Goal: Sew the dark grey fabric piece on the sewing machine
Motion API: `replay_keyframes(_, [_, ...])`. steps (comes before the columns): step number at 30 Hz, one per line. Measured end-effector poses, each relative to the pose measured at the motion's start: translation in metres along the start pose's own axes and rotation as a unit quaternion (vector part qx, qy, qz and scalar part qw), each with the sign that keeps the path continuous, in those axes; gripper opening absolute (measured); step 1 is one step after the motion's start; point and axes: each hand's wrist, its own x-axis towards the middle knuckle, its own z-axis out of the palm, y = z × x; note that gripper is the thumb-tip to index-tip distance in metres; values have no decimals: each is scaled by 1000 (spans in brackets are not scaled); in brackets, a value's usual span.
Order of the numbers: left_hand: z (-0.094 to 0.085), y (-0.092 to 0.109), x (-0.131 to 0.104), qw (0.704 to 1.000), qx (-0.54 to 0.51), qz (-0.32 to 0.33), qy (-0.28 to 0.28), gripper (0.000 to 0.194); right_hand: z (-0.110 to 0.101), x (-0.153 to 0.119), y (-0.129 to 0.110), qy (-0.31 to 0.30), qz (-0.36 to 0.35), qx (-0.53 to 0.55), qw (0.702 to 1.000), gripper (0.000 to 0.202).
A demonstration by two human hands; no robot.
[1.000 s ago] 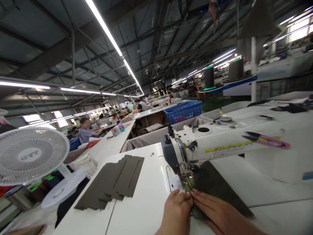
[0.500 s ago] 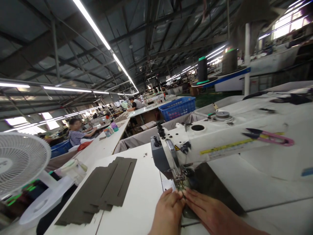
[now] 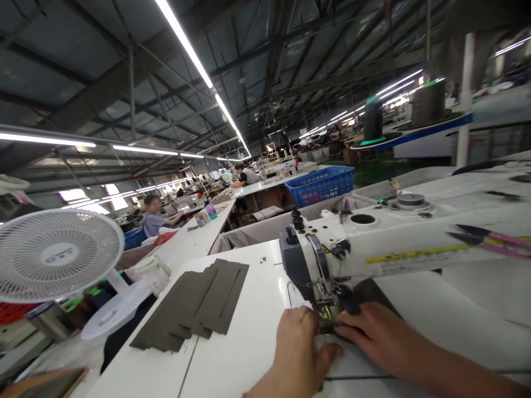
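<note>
Dark grey-green fabric (image 3: pixel 373 293) lies under the head of a white sewing machine (image 3: pixel 317 249), partly covered by my right hand (image 3: pixel 379 334). The fingers of that hand are closed on the fabric's near edge, just right of the presser foot (image 3: pixel 327 309). My left hand (image 3: pixel 296 348) rests on the table left of the foot, its thumb spread away from the bent fingers. Its fingertips are partly hidden, and I see nothing held in it. A fanned stack of flat fabric pieces (image 3: pixel 194 304) lies to the left on the white table (image 3: pixel 249 342).
A white fan (image 3: pixel 62 254) stands at the left. Pink-handled thread snips (image 3: pixel 493 240) lie on the machine arm. Behind are a blue crate (image 3: pixel 319 185) and thread cones (image 3: pixel 373 121) on a stand. Two people work at tables further back.
The view has swung left, so things sit further right. My hands, close together before, are now apart; the left thumb has spread. Less of the fabric shows beside the machine.
</note>
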Motion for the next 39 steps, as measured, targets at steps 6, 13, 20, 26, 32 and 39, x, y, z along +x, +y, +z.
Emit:
replay_keyframes(6, [23,-5,-1,973,95,190,87,11,25,-25,6,164,-227,-213,936,42])
replay_keyframes(13, [16,0,3,967,108,206,102,36,42,-29,14,175,-208,-213,938,46])
replay_keyframes(20, [15,-4,12,972,97,194,86,42,49,-20,20,206,-188,-193,941,48])
replay_keyframes(26, [24,-16,17,979,82,173,64,25,50,-8,21,201,-147,-158,956,45])
replay_keyframes(32, [22,-19,11,985,-37,154,63,10,30,-5,12,198,-151,-157,956,40])
replay_keyframes(39, [29,-22,-5,977,15,179,117,17,46,-23,29,114,-168,-228,952,37])
